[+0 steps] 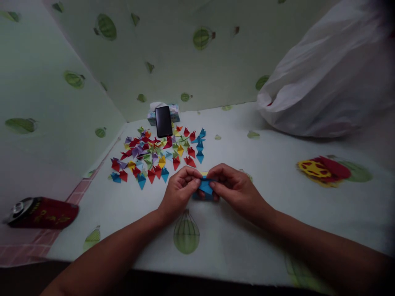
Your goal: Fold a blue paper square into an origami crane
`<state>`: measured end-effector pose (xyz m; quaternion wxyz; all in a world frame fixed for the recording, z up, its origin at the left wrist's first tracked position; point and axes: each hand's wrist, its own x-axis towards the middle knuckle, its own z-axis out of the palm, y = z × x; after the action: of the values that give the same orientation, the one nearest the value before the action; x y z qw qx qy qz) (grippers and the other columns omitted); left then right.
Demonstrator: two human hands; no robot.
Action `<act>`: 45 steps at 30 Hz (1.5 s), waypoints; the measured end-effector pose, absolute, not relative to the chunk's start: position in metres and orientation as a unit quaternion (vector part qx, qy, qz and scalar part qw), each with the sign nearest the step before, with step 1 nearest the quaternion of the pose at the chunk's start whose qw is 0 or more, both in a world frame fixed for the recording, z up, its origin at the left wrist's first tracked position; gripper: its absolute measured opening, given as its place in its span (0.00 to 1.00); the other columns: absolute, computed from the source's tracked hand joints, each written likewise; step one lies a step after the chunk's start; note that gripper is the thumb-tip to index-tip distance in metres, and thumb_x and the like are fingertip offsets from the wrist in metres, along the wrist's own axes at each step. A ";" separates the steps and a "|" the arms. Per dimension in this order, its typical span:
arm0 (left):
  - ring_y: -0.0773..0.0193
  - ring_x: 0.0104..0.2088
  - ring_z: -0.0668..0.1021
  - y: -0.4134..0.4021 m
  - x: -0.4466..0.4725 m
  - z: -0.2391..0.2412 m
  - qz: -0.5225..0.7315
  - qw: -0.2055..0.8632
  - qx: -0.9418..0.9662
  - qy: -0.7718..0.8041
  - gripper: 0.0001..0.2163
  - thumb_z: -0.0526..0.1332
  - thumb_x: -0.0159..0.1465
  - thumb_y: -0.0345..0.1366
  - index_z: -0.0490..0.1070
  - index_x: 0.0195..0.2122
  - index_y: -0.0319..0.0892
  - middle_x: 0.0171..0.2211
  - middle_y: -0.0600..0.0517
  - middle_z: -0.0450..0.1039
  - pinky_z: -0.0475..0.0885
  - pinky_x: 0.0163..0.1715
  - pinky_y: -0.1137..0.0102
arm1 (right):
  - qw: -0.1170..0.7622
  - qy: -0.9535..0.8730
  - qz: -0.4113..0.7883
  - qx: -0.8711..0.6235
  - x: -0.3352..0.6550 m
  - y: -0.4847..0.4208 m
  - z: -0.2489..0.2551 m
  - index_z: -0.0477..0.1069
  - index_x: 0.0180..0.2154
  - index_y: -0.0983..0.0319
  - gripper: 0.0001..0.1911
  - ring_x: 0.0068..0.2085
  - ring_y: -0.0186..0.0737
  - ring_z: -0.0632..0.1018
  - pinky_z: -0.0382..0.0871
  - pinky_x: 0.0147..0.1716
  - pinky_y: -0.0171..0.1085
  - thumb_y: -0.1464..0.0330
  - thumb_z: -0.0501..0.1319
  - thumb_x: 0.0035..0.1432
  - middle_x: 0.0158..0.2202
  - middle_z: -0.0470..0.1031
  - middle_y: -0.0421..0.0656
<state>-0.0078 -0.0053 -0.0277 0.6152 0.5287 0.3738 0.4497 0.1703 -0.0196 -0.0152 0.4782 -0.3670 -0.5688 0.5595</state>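
Observation:
My left hand (179, 190) and my right hand (232, 187) meet over the table's middle, both pinching a small blue paper piece (205, 186) between thumbs and fingers. The paper is partly folded and mostly hidden by my fingertips. A sliver of yellow paper (203, 173) shows just behind it. Beyond my hands lies a spread of several small folded paper pieces (157, 154) in red, blue, yellow, green and purple.
A black phone (163, 121) leans on a tissue box (175, 112) at the back. A large white plastic bag (327, 78) fills the right rear. A red can (43, 212) lies at the left. A red and yellow print (324, 169) marks the tablecloth (277, 213).

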 end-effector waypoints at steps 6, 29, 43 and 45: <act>0.69 0.24 0.79 -0.006 -0.007 -0.022 0.455 0.610 0.531 0.372 0.08 0.68 0.58 0.35 0.71 0.35 0.39 0.28 0.55 0.74 0.75 0.27 0.76 | 0.479 -0.554 0.563 -0.383 0.172 -0.018 -0.019 0.71 0.34 0.62 0.03 0.23 0.31 0.72 0.66 0.24 0.33 0.70 0.62 0.55 0.23 0.71 0.36; 0.69 0.25 0.80 -0.010 -0.006 -0.016 0.454 0.594 0.535 0.393 0.06 0.67 0.57 0.34 0.74 0.32 0.39 0.27 0.54 0.76 0.77 0.28 0.75 | 0.480 -0.561 0.555 -0.383 0.172 -0.020 -0.018 0.71 0.33 0.63 0.02 0.24 0.32 0.74 0.68 0.26 0.33 0.70 0.62 0.56 0.24 0.73 0.37; 0.70 0.26 0.76 -0.012 -0.001 -0.013 0.477 0.562 0.541 0.404 0.11 0.71 0.56 0.37 0.71 0.32 0.39 0.27 0.56 0.72 0.76 0.27 0.75 | 0.504 -0.495 0.622 -0.337 0.175 -0.015 -0.025 0.69 0.40 0.61 0.07 0.25 0.32 0.75 0.69 0.28 0.34 0.65 0.62 0.61 0.27 0.74 0.37; 0.71 0.26 0.76 -0.012 -0.001 -0.014 0.481 0.556 0.546 0.401 0.10 0.70 0.56 0.37 0.70 0.33 0.40 0.27 0.56 0.72 0.75 0.27 0.76 | 0.500 -0.482 0.631 -0.346 0.175 -0.014 -0.026 0.70 0.39 0.62 0.09 0.24 0.31 0.75 0.68 0.28 0.33 0.63 0.62 0.62 0.27 0.74 0.37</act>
<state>-0.0012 -0.0119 -0.0138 0.5563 0.5463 0.4007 0.4812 0.1747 -0.0136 -0.0261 0.5003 -0.3457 -0.4820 0.6308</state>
